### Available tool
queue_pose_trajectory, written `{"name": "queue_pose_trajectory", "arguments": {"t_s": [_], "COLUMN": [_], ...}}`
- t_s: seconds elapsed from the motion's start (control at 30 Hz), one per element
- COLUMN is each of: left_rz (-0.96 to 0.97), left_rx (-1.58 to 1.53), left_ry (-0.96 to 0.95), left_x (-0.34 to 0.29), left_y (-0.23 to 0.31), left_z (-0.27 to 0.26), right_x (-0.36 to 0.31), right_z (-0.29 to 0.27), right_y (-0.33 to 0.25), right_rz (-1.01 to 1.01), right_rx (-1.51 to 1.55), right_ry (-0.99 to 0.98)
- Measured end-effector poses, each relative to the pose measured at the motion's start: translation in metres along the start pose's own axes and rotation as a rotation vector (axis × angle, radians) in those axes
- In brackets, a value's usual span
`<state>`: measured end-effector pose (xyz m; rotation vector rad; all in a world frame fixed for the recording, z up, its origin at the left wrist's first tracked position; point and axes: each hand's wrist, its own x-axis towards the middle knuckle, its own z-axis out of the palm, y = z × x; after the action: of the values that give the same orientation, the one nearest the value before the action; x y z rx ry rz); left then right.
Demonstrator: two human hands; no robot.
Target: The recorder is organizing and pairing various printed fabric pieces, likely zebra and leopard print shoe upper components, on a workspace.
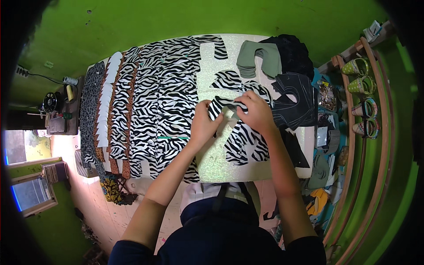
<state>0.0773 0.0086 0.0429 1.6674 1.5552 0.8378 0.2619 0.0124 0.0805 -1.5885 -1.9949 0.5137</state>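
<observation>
My left hand point(203, 125) and my right hand point(257, 113) hold a curved zebra-print fabric piece point(219, 105) between them, above the pale, shiny tabletop point(210, 154). Both hands have their fingers closed on its edges, and its middle arches up. Beyond it lie one zebra-print cut piece point(226, 80) and another, partly hidden behind my right hand. Nearer me, under my right wrist, more zebra-print pieces point(247, 145) rest on the table. Rows of overlapping zebra-print pieces point(176, 97) cover the table to the left of my left hand.
Grey-green curved pieces point(258, 57) are stacked at the back right, beside black pieces point(293, 101) with pale lines. White point(108, 99) and dark patterned strips point(91, 106) lie far left. A sewing machine point(53, 104) stands beyond them. Shoes point(360, 84) hang on a wooden rack at right.
</observation>
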Motion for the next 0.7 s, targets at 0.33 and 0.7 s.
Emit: {"name": "queue_pose_trajectory", "arguments": {"t_s": [0.33,0.7], "left_rz": [-0.086,0.147], "left_rx": [0.506,0.591], "left_ry": [0.135,0.023], "left_x": [0.047,0.057], "left_y": [-0.049,-0.059], "left_z": [-0.034,-0.015], "right_x": [0.070,0.084], "right_z": [0.091,0.091], "right_y": [-0.006,0.035], "right_rz": [-0.238,0.118], "right_rx": [-0.169,-0.407], "right_ry": [0.060,0.198]}}
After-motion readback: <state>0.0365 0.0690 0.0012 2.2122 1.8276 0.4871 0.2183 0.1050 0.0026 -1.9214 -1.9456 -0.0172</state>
